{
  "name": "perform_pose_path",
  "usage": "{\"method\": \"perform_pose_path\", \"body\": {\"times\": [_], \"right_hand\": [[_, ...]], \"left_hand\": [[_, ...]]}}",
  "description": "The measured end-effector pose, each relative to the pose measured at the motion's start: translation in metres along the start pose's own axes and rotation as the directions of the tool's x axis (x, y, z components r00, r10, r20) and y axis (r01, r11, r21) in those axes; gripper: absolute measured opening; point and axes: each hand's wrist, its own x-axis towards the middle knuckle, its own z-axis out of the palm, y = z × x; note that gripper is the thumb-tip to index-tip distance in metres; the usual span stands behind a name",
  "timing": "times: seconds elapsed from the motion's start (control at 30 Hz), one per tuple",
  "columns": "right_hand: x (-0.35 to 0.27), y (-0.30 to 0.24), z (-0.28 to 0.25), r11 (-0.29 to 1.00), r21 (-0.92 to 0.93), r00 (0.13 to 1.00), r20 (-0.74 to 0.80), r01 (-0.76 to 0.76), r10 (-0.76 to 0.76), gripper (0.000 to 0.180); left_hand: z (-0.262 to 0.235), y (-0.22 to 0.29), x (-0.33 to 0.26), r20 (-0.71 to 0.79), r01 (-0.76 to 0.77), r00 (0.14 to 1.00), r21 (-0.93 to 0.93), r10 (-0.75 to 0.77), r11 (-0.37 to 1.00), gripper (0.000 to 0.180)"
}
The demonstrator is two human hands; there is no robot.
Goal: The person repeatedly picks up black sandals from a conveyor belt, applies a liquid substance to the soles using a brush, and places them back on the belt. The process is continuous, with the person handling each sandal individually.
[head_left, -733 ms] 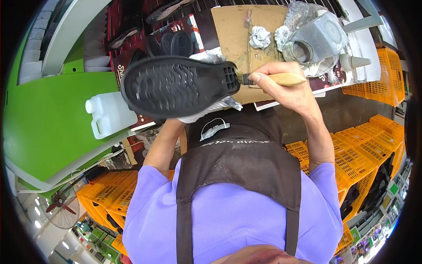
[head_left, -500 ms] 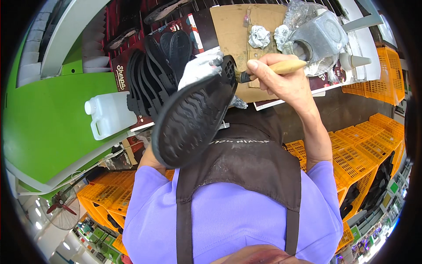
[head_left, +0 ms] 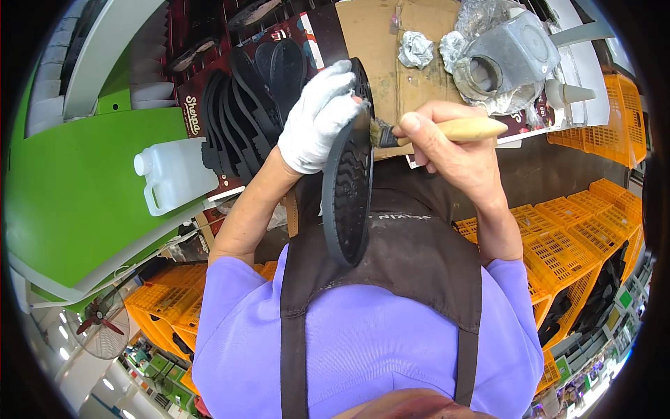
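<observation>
A black shoe sole (head_left: 347, 195) is tilted on its edge in front of my apron, its ridged face partly showing. My left hand (head_left: 322, 119), in a white glove, grips it by its upper left side. Bare, my right hand (head_left: 452, 150) is closed round the wooden handle of a paintbrush (head_left: 474, 129). The brush's bristles meet the sole's right edge, near its middle. Beyond my left hand lie several more black soles (head_left: 241, 115), standing in a row on the table.
A translucent jug (head_left: 178, 174) stands left by a green surface (head_left: 84, 195). Cardboard (head_left: 380, 42) covers the table's middle, with crumpled white wads (head_left: 416, 50). To its right are a wide-mouthed clear container (head_left: 513, 56) and a nozzle bottle (head_left: 569, 94). Orange crates (head_left: 558, 230) are stacked at the right.
The sole has turned more onto its edge, showing less of its ridged face. The brush has moved from its upper end down along the side. More of my gloved left hand shows.
</observation>
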Motion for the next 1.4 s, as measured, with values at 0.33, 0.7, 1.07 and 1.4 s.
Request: {"method": "perform_pose_path", "body": {"times": [0.33, 0.7, 1.07, 1.4], "right_hand": [[-0.014, 0.004, -0.003, 0.971, 0.057, 0.962, 0.166, -0.230, 0.218, 0.038], [0.011, 0.052, -0.040, 0.470, 0.873, 0.991, 0.126, -0.128, 0.036, 0.031], [0.027, 0.034, -0.021, 0.914, 0.393, 0.966, 0.257, -0.103, -0.002, 0.023], [0.019, 0.030, -0.005, 0.584, -0.417, 0.717, 0.362, 0.696, -0.596, 0.030]], "left_hand": [[0.005, -0.001, 0.004, -0.054, 0.007, 0.999, 0.112, -0.001, 0.994, 0.051], [-0.007, 0.023, 0.006, 0.238, 0.613, 0.716, -0.665, -0.657, 0.427, 0.059], [-0.006, 0.043, 0.012, 0.675, 0.239, 0.358, -0.734, -0.645, -0.635, 0.079], [-0.002, 0.036, -0.009, 0.691, 0.195, 0.403, -0.706, -0.600, -0.681, 0.059]]}}
